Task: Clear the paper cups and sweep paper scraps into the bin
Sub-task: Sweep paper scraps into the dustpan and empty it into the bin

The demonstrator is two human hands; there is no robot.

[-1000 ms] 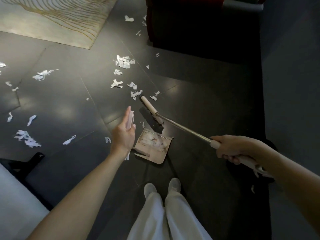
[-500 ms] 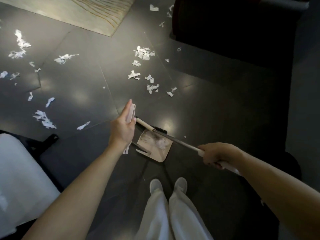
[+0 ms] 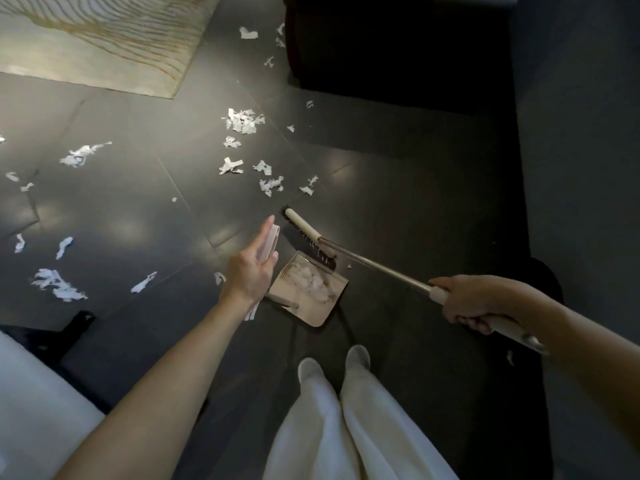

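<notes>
Paper scraps (image 3: 244, 121) are lying torn and white on the glossy dark floor tiles (image 3: 121, 209) just ahead of both grips. More are heaping in the beige dustpan (image 3: 322, 313) beside the left grip (image 3: 251, 268), which is pinching the pan's flat upright handle (image 3: 270, 242). The right grip (image 3: 471, 304) is clasping the broom (image 3: 308, 240) by its metal pole, bristles meeting the pan's far lip. Open tile is stretching leftward to the rug's edge (image 3: 173, 88).

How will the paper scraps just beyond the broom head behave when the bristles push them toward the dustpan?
The paper scraps look thin, torn and crumpled, so probably light and floppy; some may flutter past the broom. The floor is glossy, so they likely slide easily. Those in the dustpan lie loosely piled and might spill if tilted.
</notes>
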